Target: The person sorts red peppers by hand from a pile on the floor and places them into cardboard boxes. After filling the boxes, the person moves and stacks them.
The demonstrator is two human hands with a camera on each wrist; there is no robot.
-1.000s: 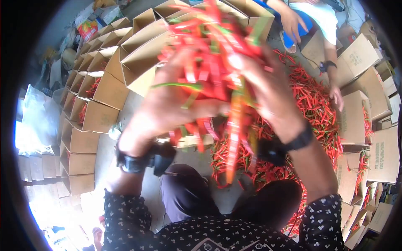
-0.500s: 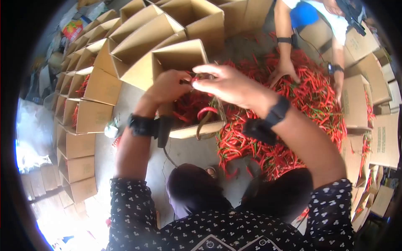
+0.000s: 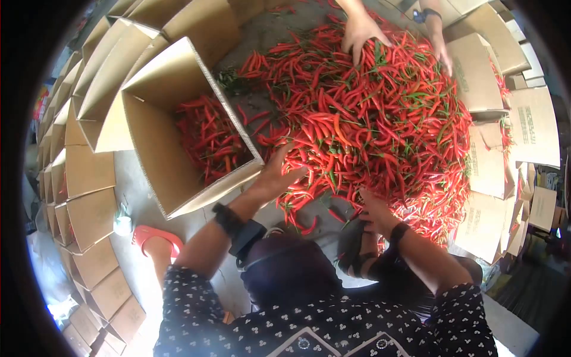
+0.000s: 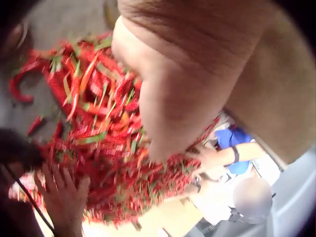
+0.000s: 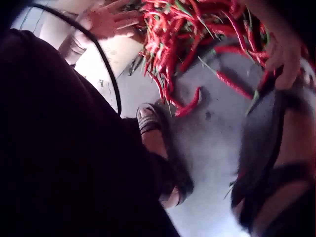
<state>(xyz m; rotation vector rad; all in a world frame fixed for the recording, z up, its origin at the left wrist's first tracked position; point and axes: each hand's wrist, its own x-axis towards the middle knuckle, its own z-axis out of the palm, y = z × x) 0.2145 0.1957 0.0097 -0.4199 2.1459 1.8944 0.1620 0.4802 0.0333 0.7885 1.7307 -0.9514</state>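
Observation:
A heap of red chilli peppers (image 3: 369, 125) with green stems lies spread on the floor. At its near left edge is my left hand (image 3: 275, 178), fingers extended towards the chillies and nothing held. My right hand (image 3: 379, 215) reaches to the heap's near edge by my foot, its fingers loosely spread and holding nothing. In the right wrist view the left palm (image 5: 111, 22) shows flat beside the chillies. A cardboard box (image 3: 151, 154) stands open left of the heap, with a layer of chillies (image 3: 214, 140) inside.
Another person's hand (image 3: 363, 33) rests on the far side of the heap, with their other hand (image 3: 440, 53) to its right. Open cardboard boxes (image 3: 92, 172) line the left, and chilli-filled boxes (image 3: 485, 157) the right. A sandalled foot (image 5: 153, 133) is close to the near edge.
A second ago both hands held a big bunch of chillies; half a second ago they were over the box. Now both hands are at the heap without the bunch, and the head view has shifted.

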